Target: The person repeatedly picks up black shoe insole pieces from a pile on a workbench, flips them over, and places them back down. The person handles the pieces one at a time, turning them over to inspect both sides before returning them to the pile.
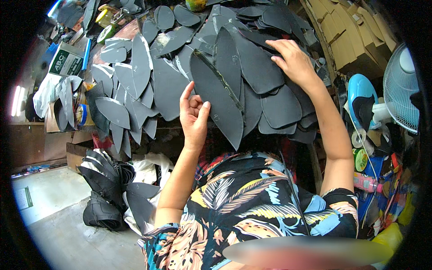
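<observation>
A large dark grey leaf-shaped panel (213,96) lies on top of the pile in front of me, its pointed end toward my body. A narrow shiny strip runs along its upper right edge. My left hand (194,114) is beside the panel's left edge, index finger stretched out, the other fingers curled and the thumb apart, with nothing visible in it. Over the far right of the pile, my right hand (292,60) has its fingers extended above another broad panel (256,63). Whether those fingertips touch a panel I cannot tell. Several panels carry chalk marks.
Overlapping panels with whitish edges (130,85) spread left. Cardboard pieces (360,36) stand at the far right, above a fan (402,85) and a blue rounded object (361,99). A black bundle (103,211) lies lower left beside white cloth (150,173). A green-and-white box (66,60) stands far left.
</observation>
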A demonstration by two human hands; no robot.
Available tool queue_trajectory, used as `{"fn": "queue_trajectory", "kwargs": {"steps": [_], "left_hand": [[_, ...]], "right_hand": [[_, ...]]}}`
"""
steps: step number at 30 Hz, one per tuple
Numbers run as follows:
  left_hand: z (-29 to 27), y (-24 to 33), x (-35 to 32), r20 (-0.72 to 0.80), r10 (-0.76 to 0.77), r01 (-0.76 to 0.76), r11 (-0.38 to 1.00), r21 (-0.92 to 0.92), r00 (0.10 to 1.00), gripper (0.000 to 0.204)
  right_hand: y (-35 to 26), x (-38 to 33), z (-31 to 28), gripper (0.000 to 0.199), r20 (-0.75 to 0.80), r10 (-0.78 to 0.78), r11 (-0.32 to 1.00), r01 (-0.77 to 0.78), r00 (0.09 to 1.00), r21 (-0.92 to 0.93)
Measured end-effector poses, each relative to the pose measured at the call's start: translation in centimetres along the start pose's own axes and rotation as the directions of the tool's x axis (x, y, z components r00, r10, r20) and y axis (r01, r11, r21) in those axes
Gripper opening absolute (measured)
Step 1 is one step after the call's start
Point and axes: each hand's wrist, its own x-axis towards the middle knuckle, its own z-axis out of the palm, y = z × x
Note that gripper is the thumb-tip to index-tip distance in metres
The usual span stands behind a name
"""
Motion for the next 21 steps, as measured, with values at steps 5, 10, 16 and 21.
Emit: {"fn": "queue_trajectory", "kwargs": {"steps": [5, 10, 16, 21], "left_hand": [[0.1, -0.2, 0.0, -0.018, 0.000, 0.000, 1.000, -0.012, 1.000, 0.067], [0.1, -0.2, 0.1, -0.008, 0.001, -0.001, 0.999, 0.032, 1.000, 0.066], [0.1, -0.2, 0.0, -0.016, 0.005, -0.005, 1.000, 0.008, 1.000, 0.065], [0.2, -0.1, -0.1, -0.011, 0.015, -0.015, 1.000, -0.006, 1.000, 0.064]], "right_hand": [[2.7, 4.8, 2.3, 0.041, 0.044, 0.094, 0.977, -0.084, 0.995, -0.197], [2.8, 6.3, 2.3, 0.032, 0.004, 0.166, 0.981, -0.164, 0.986, -0.103], [-1.4, 3.7, 0.1, 0.036, 0.131, 0.115, 0.984, -0.131, 0.985, 0.120], [-6.7, 1.7, 2.3, 0.054, 0.098, -0.309, 0.949, 0.300, 0.946, 0.095]]}}
